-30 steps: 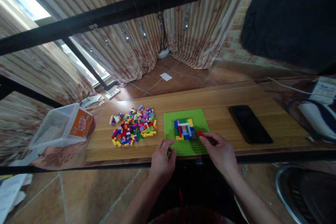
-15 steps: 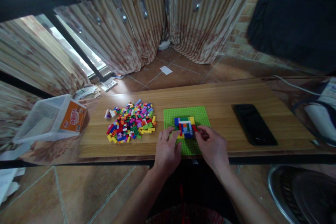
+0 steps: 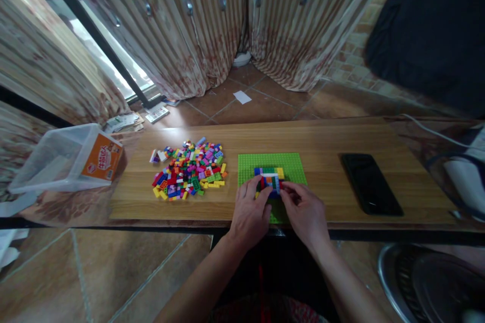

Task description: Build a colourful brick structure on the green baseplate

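A small structure of coloured toy bricks, with blue, green, yellow, white and red pieces, stands on a green studded baseplate. My left hand grips its left and near side, with the fingers curled over it and covering part of it. At the opposite side, my right hand has thumb and fingers pinched together at the structure's right edge. A red toy brick shows only as a sliver at those fingertips; the rest of it is hidden.
A heap of loose toy bricks lies left on the wooden board. A clear plastic bin with an orange label stands beyond its left end. On the right lies a black phone. A round metal-rimmed object is below right.
My left hand has shifted right and farther over the structure, with its thumb side now covering the near part. My right hand stays at the right edge. The camera view has tilted slightly.
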Demonstrator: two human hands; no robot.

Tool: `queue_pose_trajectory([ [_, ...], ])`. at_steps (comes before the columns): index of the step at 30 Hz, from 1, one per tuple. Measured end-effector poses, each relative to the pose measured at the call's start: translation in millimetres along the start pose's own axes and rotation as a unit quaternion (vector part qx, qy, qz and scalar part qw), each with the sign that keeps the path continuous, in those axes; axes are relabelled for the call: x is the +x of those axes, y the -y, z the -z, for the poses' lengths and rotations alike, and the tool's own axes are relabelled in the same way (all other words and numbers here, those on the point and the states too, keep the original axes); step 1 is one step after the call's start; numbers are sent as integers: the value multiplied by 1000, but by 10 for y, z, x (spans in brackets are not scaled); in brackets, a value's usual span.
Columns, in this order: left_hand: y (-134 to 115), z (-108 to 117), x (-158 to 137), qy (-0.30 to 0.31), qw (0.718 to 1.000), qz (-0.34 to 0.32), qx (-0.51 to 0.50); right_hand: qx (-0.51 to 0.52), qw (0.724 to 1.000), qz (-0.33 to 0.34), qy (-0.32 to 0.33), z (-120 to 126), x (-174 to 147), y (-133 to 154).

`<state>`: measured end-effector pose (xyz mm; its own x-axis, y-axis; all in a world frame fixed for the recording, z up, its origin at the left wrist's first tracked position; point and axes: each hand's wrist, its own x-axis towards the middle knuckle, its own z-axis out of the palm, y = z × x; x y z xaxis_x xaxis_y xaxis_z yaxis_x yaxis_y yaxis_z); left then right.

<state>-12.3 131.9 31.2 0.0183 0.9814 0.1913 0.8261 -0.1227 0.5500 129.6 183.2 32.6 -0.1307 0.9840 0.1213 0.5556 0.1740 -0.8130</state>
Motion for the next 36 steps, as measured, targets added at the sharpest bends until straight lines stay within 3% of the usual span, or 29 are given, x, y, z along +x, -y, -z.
queue_pose_trajectory([
  [12, -125, -105, 53, -65, 997, -1, 50, 73, 995, -55, -35, 17, 4, -114],
  [24, -136, -185, 178, -61, 996, 5, 60, -21, 999, -8, 30, 41, 150, -35],
  [36, -112, -206, 220, -74, 996, 29, 39, 12, 1000, -5, 28, 54, 201, 3],
])
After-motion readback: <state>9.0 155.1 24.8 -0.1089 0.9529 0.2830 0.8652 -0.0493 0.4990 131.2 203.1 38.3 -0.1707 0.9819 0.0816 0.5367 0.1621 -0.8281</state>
